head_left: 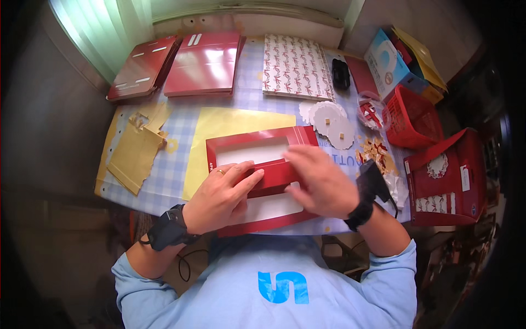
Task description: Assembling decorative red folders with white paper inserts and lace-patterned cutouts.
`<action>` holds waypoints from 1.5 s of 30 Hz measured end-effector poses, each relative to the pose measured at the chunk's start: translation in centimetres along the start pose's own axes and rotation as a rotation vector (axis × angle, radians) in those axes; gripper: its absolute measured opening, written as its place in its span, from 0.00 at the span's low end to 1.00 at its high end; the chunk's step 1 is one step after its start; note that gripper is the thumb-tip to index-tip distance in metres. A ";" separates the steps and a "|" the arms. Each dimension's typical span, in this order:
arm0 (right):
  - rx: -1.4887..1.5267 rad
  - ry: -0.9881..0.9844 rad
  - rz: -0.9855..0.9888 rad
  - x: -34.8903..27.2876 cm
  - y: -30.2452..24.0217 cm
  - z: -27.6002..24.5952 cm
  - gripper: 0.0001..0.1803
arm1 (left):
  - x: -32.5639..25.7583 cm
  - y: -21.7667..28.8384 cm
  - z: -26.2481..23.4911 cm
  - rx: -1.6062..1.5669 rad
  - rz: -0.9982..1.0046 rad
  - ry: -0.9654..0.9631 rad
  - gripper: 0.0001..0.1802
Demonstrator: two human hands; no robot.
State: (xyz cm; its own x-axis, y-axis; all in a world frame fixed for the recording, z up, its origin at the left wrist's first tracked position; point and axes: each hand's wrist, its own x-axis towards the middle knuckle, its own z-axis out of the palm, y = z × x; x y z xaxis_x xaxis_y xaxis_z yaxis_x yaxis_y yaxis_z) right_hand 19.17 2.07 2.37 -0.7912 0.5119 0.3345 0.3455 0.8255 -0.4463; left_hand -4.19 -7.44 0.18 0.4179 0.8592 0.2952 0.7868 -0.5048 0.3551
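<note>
A red cardboard box blank (218, 148) with two white window-like areas lies in front of me, partly on a yellow sheet (211, 123). Across its middle runs a raised red strip (276, 174). My left hand (219, 194), with a ring on one finger, grips the strip's left part, its fingertips pressed together on top. At the strip's right end is my right hand (326, 183), slightly blurred. Its fingers are above the strip and its thumb below, spread apart. Whether the right fingertips touch the card is unclear. The palms hide parts of the blank's sides.
Red folded card stacks (203, 63) and a patterned stack (296, 66) stand along the back. White scalloped discs (331, 123), a red basket (413, 118), card scraps (378, 153) and a finished-looking red box (446, 181) are at right. Torn yellow card (134, 156) lies left.
</note>
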 end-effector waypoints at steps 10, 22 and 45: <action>1.222 -0.034 0.932 -2.6 2.1 -3.1 0.16 | 0.1 -0.4 0.9 -0.310 -0.102 0.084 0.29; -0.020 0.172 0.190 -2.7 -0.7 -2.0 0.08 | 1.8 1.4 0.9 -0.041 -0.157 0.034 0.27; -0.685 -0.150 -0.431 -0.4 -0.7 3.4 0.05 | 2.0 0.1 0.8 -0.222 -0.172 -0.066 0.28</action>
State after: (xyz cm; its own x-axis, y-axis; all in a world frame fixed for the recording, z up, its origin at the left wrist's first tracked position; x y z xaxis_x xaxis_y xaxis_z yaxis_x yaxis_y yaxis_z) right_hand 17.49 0.45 -0.29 -0.9671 0.1195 0.2245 0.1885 0.9293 0.3175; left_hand -2.90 -5.74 0.14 0.3215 0.9336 0.1583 0.7333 -0.3512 0.5822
